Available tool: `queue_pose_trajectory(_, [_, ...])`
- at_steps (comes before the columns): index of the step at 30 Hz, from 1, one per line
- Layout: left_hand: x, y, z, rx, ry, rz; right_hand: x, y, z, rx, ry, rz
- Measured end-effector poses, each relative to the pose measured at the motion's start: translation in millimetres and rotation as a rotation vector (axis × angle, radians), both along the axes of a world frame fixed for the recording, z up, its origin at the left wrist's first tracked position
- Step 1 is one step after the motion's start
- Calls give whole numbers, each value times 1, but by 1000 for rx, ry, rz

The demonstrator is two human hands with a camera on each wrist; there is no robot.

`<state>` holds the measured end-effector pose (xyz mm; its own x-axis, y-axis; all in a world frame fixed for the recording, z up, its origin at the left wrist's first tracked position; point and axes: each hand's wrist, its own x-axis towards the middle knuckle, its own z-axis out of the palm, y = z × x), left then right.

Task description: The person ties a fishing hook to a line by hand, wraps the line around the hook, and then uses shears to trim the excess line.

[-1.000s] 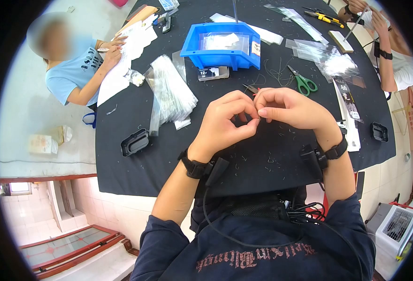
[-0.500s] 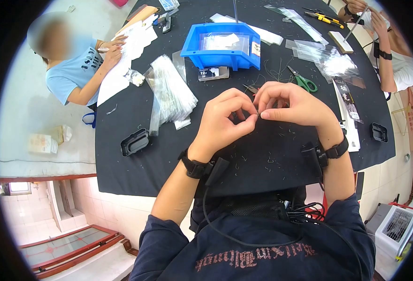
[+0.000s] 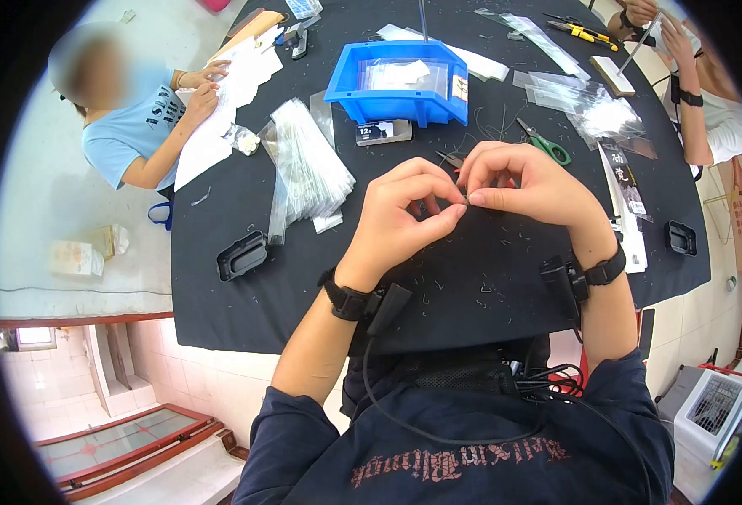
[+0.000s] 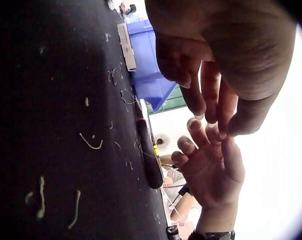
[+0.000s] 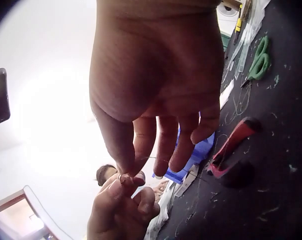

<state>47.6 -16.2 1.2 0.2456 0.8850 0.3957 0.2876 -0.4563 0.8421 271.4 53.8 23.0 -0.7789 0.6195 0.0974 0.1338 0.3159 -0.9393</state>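
In the head view my left hand (image 3: 400,220) and right hand (image 3: 531,189) meet at the fingertips, raised over the black table. The left thumb and forefinger pinch a tiny curved metallic piece (image 5: 121,178), mostly covered by the fingertips. A fine line (image 5: 153,158) runs from the right hand's pinched thumb and forefinger across its other fingers, which stay loosely bent. Beyond the hands lie red-handled pliers (image 5: 236,142), partly hidden behind them in the head view. Green-handled scissors (image 3: 548,150) rest near the right hand, beside loose tangled line (image 3: 497,126).
A blue bin (image 3: 396,105) holding clear packets stands ahead, with a small box (image 3: 384,132) before it. Clear plastic sleeves (image 3: 308,164) lie to the left. Black trays (image 3: 242,256) sit at the sides, and short line scraps (image 4: 76,209) litter the cloth. Two other people work nearby.
My right hand has risen slightly, its fingers spreading a little more. The left hand's fingertips have shifted slightly while staying against the right's. The items on the table have not moved.
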Motion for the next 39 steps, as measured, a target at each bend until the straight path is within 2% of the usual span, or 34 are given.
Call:
queue_pose_trajectory(13, [-1,1,-1,-51,-7,-11,-2,-2,0,91,10,-21])
queue_pose_trajectory(18, [1,-1,-1,19,-16,72,-5,-5,2,120,-19,-36])
queue_pose_trajectory(20, [0,-1,-2,0,-30,115,-8,-6,1,61,85,-187])
queue_pose_trajectory(21, [-1,-1,-2,-19,-44,157,-8,-5,1,62,86,-187])
queue_pose_trajectory(23, [-3,1,-4,-32,-72,167,-7,-2,0,234,116,-231])
queue_pose_trajectory(27, [-3,1,-6,-68,-151,170,-9,-5,0,165,114,-207])
queue_pose_trajectory(33, [-1,-1,-4,-16,-114,199,-13,-8,1,67,97,-229])
queue_pose_trajectory(35, [-2,0,-9,-23,-167,229,-13,-7,1,245,160,-343])
queue_pose_trajectory(36, [-2,1,-12,-30,-221,260,-14,-6,0,246,160,-343])
queue_pose_trajectory(37, [-2,3,-15,-29,-221,260,-15,-6,-2,408,159,-361])
queue_pose_trajectory(38, [-2,4,-17,-72,-338,237,-16,-6,-3,569,157,-377])
queue_pose_trajectory(39, [-2,5,-18,-114,-455,214,-19,-9,-3,571,159,-376])
